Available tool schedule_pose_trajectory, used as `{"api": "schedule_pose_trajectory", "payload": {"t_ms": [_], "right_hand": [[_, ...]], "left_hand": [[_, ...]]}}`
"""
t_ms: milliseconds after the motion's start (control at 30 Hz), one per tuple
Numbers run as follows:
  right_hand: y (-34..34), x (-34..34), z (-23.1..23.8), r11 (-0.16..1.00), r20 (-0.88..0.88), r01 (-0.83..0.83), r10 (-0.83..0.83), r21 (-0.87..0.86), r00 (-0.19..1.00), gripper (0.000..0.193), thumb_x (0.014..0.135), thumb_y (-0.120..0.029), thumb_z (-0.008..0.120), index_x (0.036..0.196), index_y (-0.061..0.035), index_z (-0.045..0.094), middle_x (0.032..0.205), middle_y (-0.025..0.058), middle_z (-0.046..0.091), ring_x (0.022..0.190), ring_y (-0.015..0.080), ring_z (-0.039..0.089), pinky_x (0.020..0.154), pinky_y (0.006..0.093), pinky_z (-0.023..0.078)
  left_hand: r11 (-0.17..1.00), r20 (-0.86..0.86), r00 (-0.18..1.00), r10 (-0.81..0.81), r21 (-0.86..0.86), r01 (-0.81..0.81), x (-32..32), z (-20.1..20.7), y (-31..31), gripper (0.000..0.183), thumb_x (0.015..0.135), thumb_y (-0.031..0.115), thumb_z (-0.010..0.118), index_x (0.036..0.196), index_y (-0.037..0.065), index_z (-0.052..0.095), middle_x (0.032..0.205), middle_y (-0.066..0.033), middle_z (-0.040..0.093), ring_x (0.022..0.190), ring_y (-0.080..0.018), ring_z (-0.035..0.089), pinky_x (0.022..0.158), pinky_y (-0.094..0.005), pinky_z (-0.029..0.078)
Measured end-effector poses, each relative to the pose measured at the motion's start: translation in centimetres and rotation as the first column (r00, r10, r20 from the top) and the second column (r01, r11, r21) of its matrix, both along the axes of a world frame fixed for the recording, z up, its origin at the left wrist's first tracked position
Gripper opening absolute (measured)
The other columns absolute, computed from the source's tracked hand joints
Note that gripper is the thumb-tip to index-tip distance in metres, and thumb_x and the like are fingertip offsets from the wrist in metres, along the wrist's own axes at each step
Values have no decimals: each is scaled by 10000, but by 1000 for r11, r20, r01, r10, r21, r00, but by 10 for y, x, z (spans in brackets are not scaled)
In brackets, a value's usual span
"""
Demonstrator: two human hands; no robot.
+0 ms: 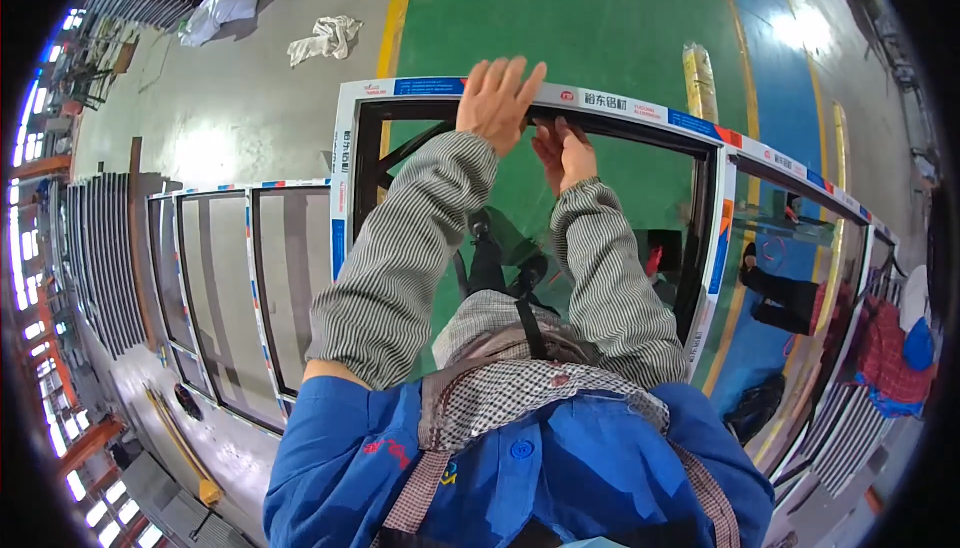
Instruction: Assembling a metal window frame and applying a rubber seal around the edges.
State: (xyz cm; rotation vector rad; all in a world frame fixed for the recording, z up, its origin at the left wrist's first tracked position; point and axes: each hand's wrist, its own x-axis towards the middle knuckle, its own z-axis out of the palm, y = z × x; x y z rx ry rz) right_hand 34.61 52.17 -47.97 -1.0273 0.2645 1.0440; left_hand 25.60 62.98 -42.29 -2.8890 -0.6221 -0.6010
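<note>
A large window frame (347, 188), wrapped in white, blue and orange protective film, stands around my forearms. My left hand (493, 103) lies over its far bar, palm down and fingers stretched out past the edge. Just to the right, below the same bar, my right hand (568, 156) has its fingers bent up against the dark inner edge. They seem to pinch a black strip there, though the fingertips are partly hidden. A loose black strip (412, 143) curves away from the inner edge to the left of my left forearm.
Another film-wrapped frame (250, 278) is at the left, near stacked dark profiles (100, 258). A yellowish wrapped bundle (700, 83) lies beyond the bar. At the right, a person in red plaid (885, 348) is close to the frame. A white cloth (326, 39) lies on the floor.
</note>
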Motion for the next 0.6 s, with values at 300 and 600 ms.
{"api": "schedule_pose_trajectory", "payload": {"t_ms": [300, 600], "right_hand": [[-30, 19, 58, 919, 730, 219, 393, -327, -559, 472, 697, -173, 722, 1121, -90, 532, 1135, 72, 543, 1037, 276, 523, 866, 392, 410], [3, 69, 44, 780, 387, 198, 493, -594, -779, 569, 673, -216, 696, 1172, -57, 473, 1029, 75, 520, 929, 260, 512, 807, 392, 392]], "left_hand": [[990, -125, 990, -61, -135, 44, 3, -7, 13, 583, 690, 208, 693, 1217, 97, 470, 945, -31, 529, 858, -199, 531, 773, -351, 420], [994, -59, 998, -20, -105, 14, 20, -13, -3, 587, 653, 251, 720, 1172, 117, 481, 996, -7, 525, 900, -186, 518, 809, -328, 412]]}}
